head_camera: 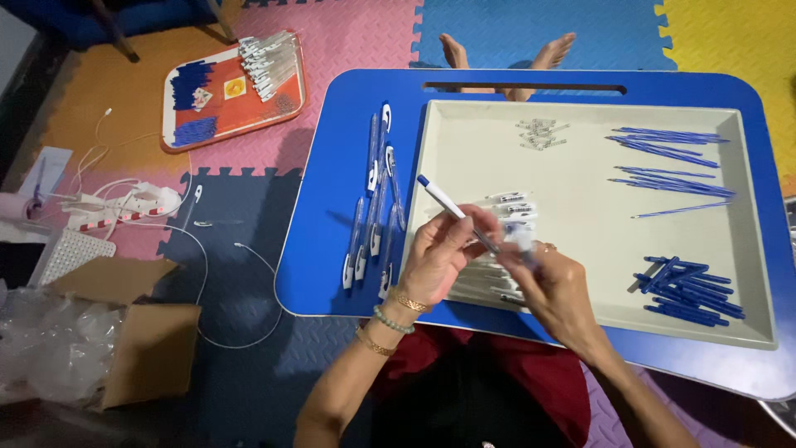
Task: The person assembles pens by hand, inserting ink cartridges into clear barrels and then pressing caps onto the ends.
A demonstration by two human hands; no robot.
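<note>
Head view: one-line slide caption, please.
Both hands, left hand and right hand, hold a pen over a beige tray of pen parts.

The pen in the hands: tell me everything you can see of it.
The pen is slim, with a clear-to-white barrel and a dark blue cap end pointing up and to the left. It looks like plastic. It lies tilted above the cream tray, lifted off it. The left hand pinches its middle; the right hand grips its lower end, which the fingers hide. Whether it is fully assembled cannot be told.
</note>
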